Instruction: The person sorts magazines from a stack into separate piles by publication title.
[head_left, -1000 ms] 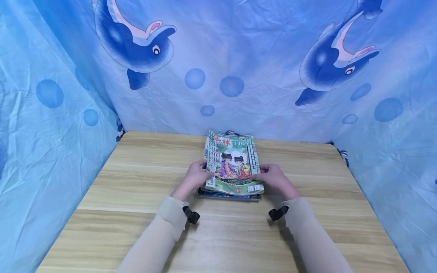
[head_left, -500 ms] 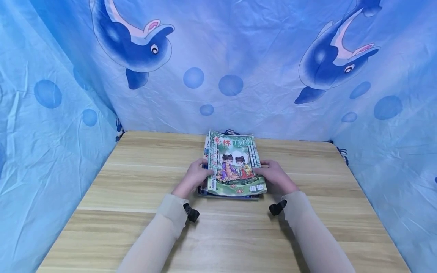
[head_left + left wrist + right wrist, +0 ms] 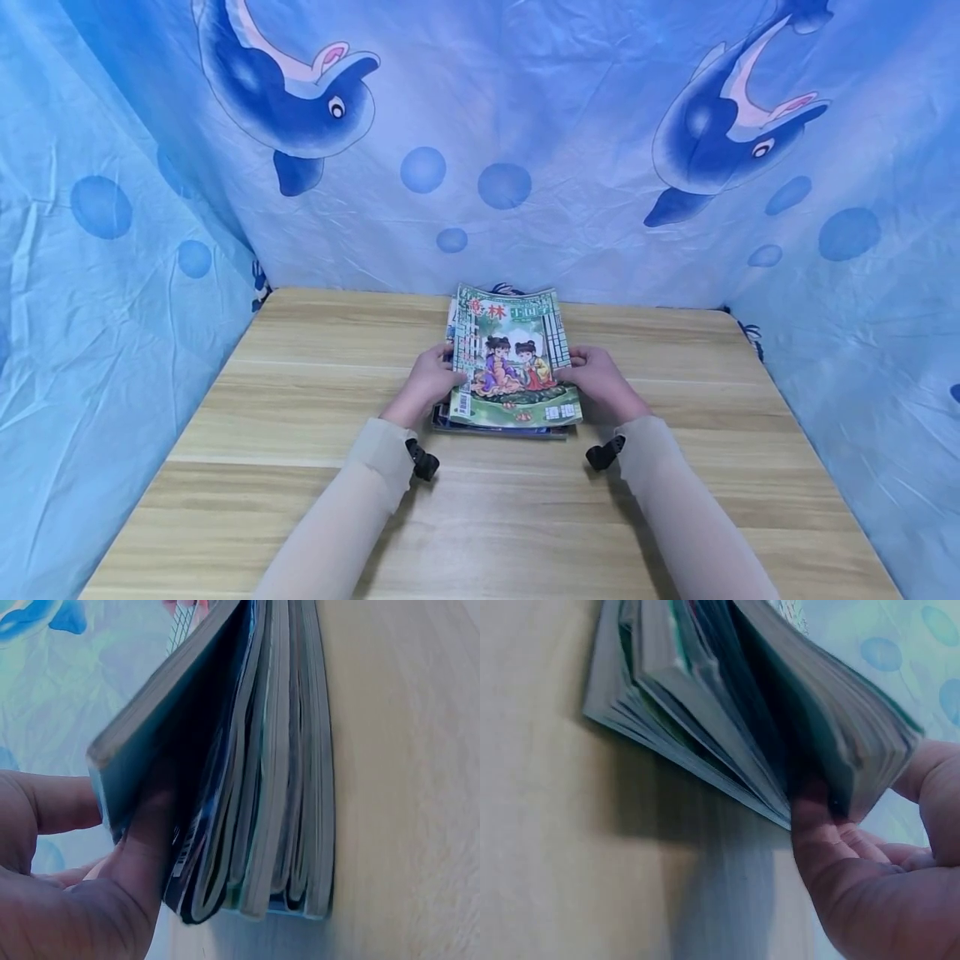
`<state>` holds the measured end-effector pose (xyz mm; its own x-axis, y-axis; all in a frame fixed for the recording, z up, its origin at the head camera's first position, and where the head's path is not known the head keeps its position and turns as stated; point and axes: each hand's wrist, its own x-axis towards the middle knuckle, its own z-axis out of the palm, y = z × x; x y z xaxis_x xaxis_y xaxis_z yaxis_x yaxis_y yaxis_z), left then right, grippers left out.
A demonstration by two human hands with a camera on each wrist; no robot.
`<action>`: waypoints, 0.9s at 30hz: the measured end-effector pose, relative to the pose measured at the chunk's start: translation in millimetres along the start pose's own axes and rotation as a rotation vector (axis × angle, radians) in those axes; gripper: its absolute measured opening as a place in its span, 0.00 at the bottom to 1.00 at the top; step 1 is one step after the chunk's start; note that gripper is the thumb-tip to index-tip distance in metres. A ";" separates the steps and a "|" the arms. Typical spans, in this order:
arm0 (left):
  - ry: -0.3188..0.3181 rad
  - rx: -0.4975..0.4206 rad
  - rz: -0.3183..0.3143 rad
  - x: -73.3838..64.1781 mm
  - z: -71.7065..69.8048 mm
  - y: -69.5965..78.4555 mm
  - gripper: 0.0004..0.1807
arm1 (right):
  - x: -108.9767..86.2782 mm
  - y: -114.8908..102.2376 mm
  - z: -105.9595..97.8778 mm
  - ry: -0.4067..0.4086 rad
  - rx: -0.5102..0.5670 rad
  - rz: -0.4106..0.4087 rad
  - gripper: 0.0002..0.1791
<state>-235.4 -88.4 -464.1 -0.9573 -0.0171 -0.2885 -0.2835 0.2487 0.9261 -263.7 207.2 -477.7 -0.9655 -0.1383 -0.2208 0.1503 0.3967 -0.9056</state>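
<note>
In the head view, a green magazine [image 3: 517,354] with two cartoon figures on its cover lies on top of a stack of magazines [image 3: 495,432] near the table's far edge. My left hand [image 3: 430,379] pinches its left side, thumb on the cover. On the opposite side my right hand [image 3: 603,383] pinches it the same way. Both wrist views show fingers [image 3: 146,832] inside the gap under the top magazine, whose near edge is raised off the pile. The lower magazines [image 3: 664,645] stay pressed together on the table, their covers mostly hidden.
The wood-grain table [image 3: 495,517] extends to both sides and toward the body. A blue dolphin-print curtain [image 3: 517,100] hangs close behind the stack and along both sides. A small black device [image 3: 423,460] is strapped at each wrist.
My right hand has moved slightly farther up the magazine's right edge. The top magazine has shifted a little over the stack. Both hands keep their hold.
</note>
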 end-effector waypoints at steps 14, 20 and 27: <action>-0.018 -0.230 0.013 -3.2 16.2 6.4 0.39 | -12.5 6.8 -17.0 0.028 0.105 -0.081 0.34; -0.016 -0.226 0.043 -2.4 32.5 13.8 0.39 | -18.9 8.6 -32.1 0.063 0.103 -0.074 0.34; -0.019 -0.173 0.088 -4.1 57.7 23.6 0.36 | -22.7 16.9 -52.1 0.104 0.152 -0.027 0.36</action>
<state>-234.9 -26.5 -455.1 -0.9780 0.0161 -0.2080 -0.2062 0.0786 0.9754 -250.3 264.3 -469.1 -0.9851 -0.0496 -0.1647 0.1473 0.2509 -0.9567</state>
